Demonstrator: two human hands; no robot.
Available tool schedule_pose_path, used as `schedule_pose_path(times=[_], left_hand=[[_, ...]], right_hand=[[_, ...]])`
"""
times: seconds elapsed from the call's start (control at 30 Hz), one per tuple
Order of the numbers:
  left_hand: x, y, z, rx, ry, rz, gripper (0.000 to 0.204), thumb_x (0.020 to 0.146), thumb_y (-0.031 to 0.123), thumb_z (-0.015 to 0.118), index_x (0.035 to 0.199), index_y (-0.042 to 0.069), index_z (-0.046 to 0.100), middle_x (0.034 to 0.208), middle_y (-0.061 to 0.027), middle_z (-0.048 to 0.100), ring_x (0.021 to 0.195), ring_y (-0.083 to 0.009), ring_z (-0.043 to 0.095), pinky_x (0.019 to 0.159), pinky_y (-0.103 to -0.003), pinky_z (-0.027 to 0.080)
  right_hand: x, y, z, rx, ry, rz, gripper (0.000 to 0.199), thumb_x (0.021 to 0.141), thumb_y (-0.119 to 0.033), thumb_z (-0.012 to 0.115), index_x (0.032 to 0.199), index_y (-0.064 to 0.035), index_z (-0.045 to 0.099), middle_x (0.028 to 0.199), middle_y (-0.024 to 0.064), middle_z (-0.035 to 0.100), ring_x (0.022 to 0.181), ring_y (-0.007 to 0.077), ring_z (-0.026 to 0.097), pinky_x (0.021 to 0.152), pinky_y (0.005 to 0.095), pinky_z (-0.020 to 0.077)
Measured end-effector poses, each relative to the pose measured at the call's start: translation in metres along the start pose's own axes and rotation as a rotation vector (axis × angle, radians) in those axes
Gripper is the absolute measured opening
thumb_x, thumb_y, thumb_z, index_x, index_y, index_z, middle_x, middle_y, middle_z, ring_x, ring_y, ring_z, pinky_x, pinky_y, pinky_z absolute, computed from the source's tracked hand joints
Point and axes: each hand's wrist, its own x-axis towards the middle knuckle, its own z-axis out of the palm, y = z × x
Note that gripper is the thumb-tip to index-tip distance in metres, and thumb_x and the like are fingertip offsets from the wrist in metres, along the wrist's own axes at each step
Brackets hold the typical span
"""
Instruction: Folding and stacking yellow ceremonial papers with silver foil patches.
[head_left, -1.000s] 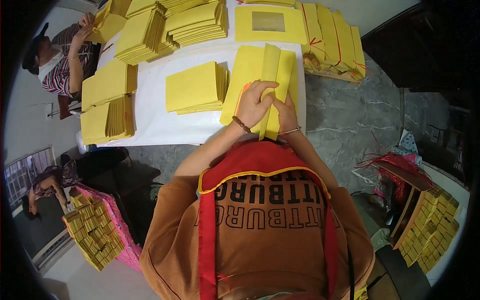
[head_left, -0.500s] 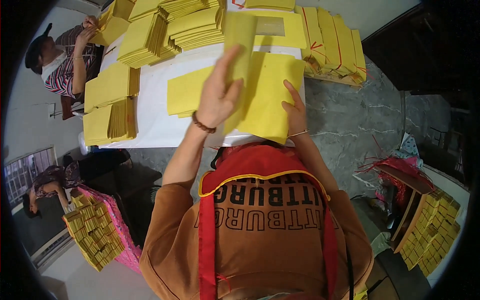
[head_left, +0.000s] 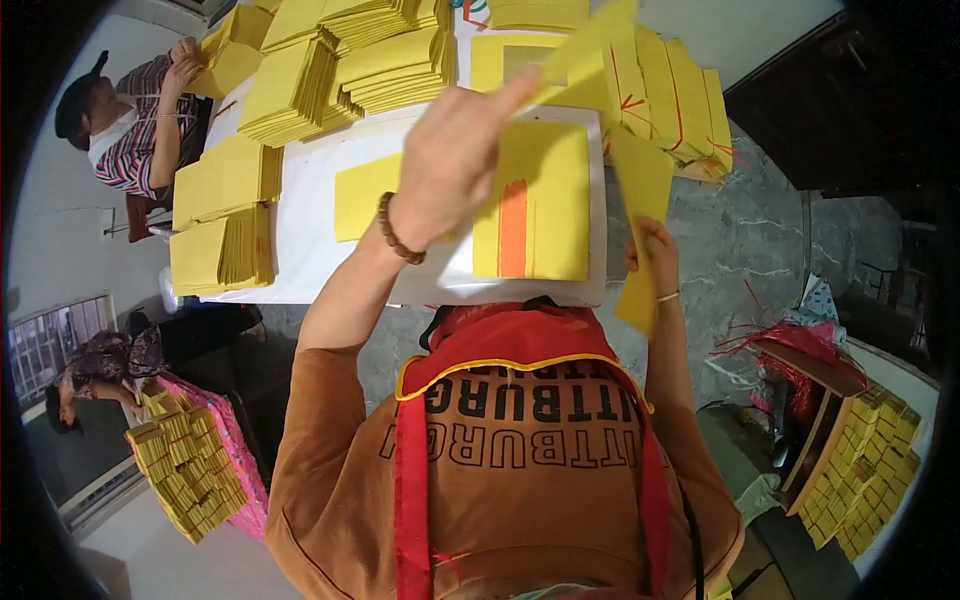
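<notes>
My left hand (head_left: 450, 160), a beaded bracelet at its wrist, is raised over the table with its fingers closed on a long yellow paper strip (head_left: 598, 45), blurred by motion. To the right, past the table edge, my right hand (head_left: 652, 250) grips a folded yellow paper sheet (head_left: 648, 185), tilted on edge. I cannot tell whether both pieces are joined. Between my hands lies a yellow paper stack (head_left: 555, 200) with an orange stripe (head_left: 513, 235) near its front. Partly under my left forearm rests another yellow paper piece (head_left: 365, 195).
Thick stacks of folded yellow paper (head_left: 290, 90) fill the table's far left, and more stacks (head_left: 220, 250) lie at its left edge. Tied yellow bundles (head_left: 680, 100) stand at the far right. One co-worker (head_left: 150, 120) handles yellow paper on the left; another person (head_left: 110, 365) bends beside a pile (head_left: 185, 460).
The large yellow sheet has been lifted off the table, uncovering the orange-striped stack. My right hand has moved right and nearer with paper; my left has shifted slightly right and away.
</notes>
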Motion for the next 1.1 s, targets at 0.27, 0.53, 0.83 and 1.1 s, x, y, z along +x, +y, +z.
schedule_pose_path(times=[0.27,0.53,0.83,1.1], left_hand=[[0.024,0.011,0.031,-0.116,-0.160,0.160,0.043,0.065,-0.001,0.056,0.107,0.004,0.055,0.082,-0.0055,0.056,0.069,-0.0206,0.051,0.062,-0.030,0.044],[0.127,-0.066,0.022,0.299,0.051,0.421,0.040,0.065,0.003,0.054,0.104,0.010,0.056,0.086,-0.0027,0.056,0.073,-0.0195,0.052,0.061,-0.030,0.043],[0.188,-0.206,0.113,0.736,-0.141,0.350,0.034,0.072,0.012,0.054,0.105,0.016,0.054,0.093,-0.0001,0.056,0.086,-0.0188,0.051,0.072,-0.031,0.040],[0.143,-0.246,0.143,0.449,-0.381,0.064,0.036,0.076,0.016,0.057,0.112,0.013,0.053,0.099,-0.0070,0.059,0.093,-0.0283,0.053,0.079,-0.037,0.044]], right_hand=[[0.006,-0.010,0.011,-0.591,0.666,-0.082,0.043,0.072,0.001,0.039,0.114,0.0011,0.050,0.111,0.0111,0.054,0.098,0.0217,0.055,0.084,0.0306,0.0452],[0.008,0.003,-0.001,-0.439,0.672,-0.062,0.047,0.070,0.005,0.040,0.115,0.0020,0.050,0.114,0.0110,0.052,0.102,0.0209,0.052,0.086,0.0297,0.0428],[0.011,0.001,0.009,-0.278,0.736,-0.112,0.047,0.068,0.006,0.040,0.114,0.0013,0.050,0.112,0.0108,0.052,0.100,0.0228,0.053,0.086,0.0304,0.0437],[0.019,-0.005,-0.001,-0.387,0.775,-0.106,0.049,0.072,0.004,0.038,0.121,0.0016,0.044,0.122,0.0130,0.045,0.109,0.0259,0.047,0.090,0.0338,0.0414]])
